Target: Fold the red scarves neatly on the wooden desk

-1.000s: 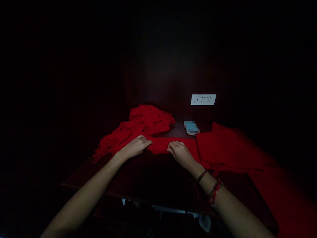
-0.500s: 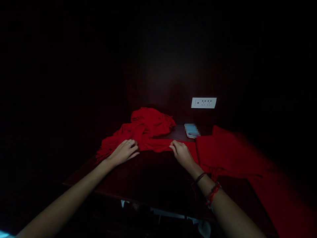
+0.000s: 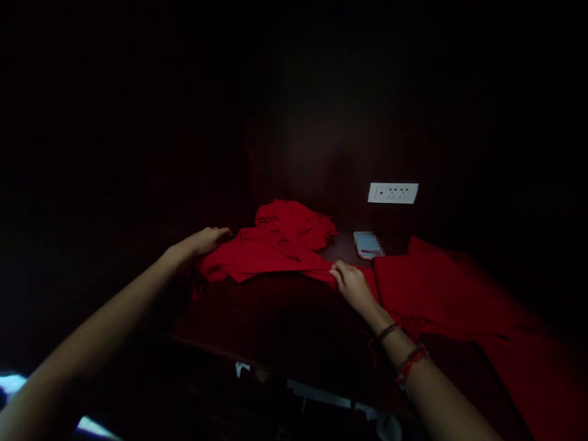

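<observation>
A long red scarf (image 3: pixel 271 257) with fringed ends lies along a dark table, bunched in a crumpled heap at the back and drawn straighter along its front edge. My right hand (image 3: pixel 351 285) pinches that front edge between thumb and fingers, near the scarf's right part. At the left end, my left hand (image 3: pixel 204 241) is closed at the fabric's far side, its fingertips partly hidden; the cloth runs fairly taut from there toward my right hand. Another stretch of folded red cloth (image 3: pixel 432 288) lies to the right and hangs over the table's edge.
A phone (image 3: pixel 367 245), partly pixelated, lies on the dark table (image 3: pixel 257 324) behind my right hand. A white wall socket (image 3: pixel 393 193) is on the dark panel at the back. Below the table's front edge some pale items (image 3: pixel 321 394) show dimly.
My left hand has moved left and away from me, taking the scarf's left part with it, so the front edge is straighter. My right hand keeps its pinch. The view has shifted slightly.
</observation>
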`<action>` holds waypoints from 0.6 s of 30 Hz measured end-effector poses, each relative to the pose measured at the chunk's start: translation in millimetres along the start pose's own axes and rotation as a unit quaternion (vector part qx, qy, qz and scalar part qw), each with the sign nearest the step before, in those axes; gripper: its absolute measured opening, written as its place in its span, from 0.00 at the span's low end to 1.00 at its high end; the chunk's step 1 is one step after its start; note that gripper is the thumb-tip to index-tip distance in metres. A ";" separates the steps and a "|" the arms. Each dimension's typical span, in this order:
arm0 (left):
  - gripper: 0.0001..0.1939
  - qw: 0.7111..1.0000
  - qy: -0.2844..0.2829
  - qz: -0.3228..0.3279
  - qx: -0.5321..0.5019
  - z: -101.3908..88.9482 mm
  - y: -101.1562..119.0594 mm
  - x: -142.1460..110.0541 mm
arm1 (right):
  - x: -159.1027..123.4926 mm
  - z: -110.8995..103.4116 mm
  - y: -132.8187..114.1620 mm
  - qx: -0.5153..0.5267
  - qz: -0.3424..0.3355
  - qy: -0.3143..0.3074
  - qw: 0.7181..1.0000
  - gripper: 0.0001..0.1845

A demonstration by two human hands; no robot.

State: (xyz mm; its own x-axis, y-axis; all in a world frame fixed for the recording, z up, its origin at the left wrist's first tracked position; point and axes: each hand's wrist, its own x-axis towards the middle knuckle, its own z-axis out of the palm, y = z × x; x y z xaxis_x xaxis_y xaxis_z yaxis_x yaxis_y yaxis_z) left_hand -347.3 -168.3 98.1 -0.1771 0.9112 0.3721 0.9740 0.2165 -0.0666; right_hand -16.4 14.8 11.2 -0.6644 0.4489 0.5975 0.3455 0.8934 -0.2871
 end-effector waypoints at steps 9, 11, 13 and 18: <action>0.25 0.976 -0.002 0.219 -0.015 48.2 134.3 -23.0 | -4.5 -2.7 -7.5 0.080 -0.076 -0.088 0.990 0.08; 0.23 0.972 0.020 0.230 -0.035 56.9 154.8 -18.3 | -5.3 -6.0 -10.1 0.088 -0.098 -0.091 0.987 0.08; 0.18 0.968 0.034 0.242 -0.053 60.8 169.2 -8.3 | -6.0 -8.7 -11.6 0.089 -0.113 -0.090 0.986 0.08; 0.13 0.966 0.049 0.246 -0.064 65.5 186.0 11.9 | -7.1 -10.8 -11.3 0.068 -0.105 -0.083 0.989 0.08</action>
State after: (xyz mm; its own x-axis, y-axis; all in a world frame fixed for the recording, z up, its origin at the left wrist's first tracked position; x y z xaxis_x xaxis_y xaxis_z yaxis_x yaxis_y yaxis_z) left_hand -177.5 -94.3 29.5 0.3202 0.8541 0.4099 0.9473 -0.2853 -0.1454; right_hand -8.4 1.3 18.4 -0.8159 0.2392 0.5264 0.1031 0.9560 -0.2746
